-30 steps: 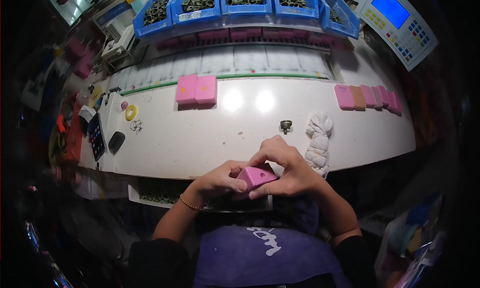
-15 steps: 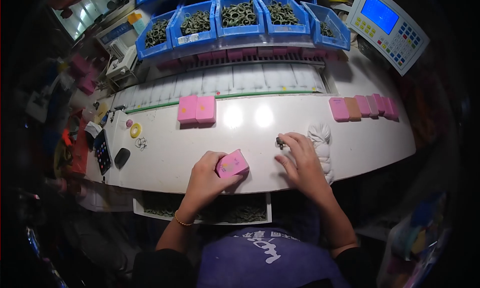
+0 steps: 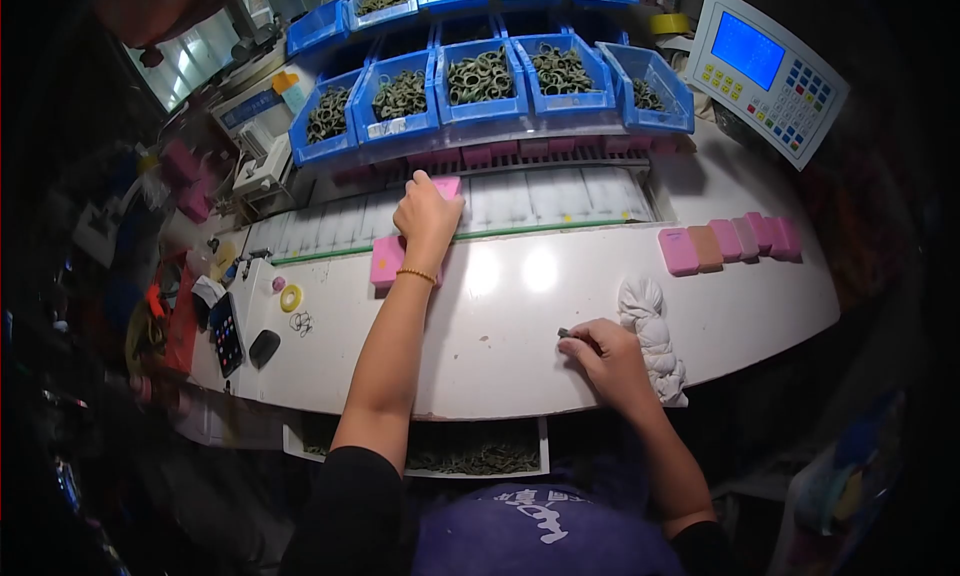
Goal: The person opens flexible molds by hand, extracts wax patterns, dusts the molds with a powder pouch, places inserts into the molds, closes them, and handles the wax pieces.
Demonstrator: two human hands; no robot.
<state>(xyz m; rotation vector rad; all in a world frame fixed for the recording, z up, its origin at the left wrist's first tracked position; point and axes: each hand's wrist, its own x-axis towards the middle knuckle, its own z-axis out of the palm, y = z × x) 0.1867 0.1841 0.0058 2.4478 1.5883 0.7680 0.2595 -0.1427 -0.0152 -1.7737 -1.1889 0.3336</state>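
My left hand (image 3: pixel 428 216) is stretched out to the back of the white table, its fingers closed around a pink block (image 3: pixel 449 186) over the pale lined strip (image 3: pixel 520 201). Under that wrist stand pink blocks (image 3: pixel 385 262), partly covered by my forearm. Nearer the front, my right hand (image 3: pixel 608 356) pinches a small dark piece (image 3: pixel 564 333) between thumb and fingers; its exact shape is hard to make out. Just right of this hand lies a twisted white cloth (image 3: pixel 650 326).
Blue bins (image 3: pixel 487 81) of dark rings stand across the back. A row of pink and tan blocks (image 3: pixel 705 248) sits at right, below a keypad with a screen (image 3: pixel 765 71). At left are a phone (image 3: pixel 226 331), a mouse (image 3: pixel 264 349) and yellow tape (image 3: pixel 291 297). An open drawer (image 3: pixel 545 461) holds more rings.
My left hand has carried the pink block from the table's front up to the lined strip. My right hand, still pinching the small piece, has closed its fingers more. The camera view has tilted up.
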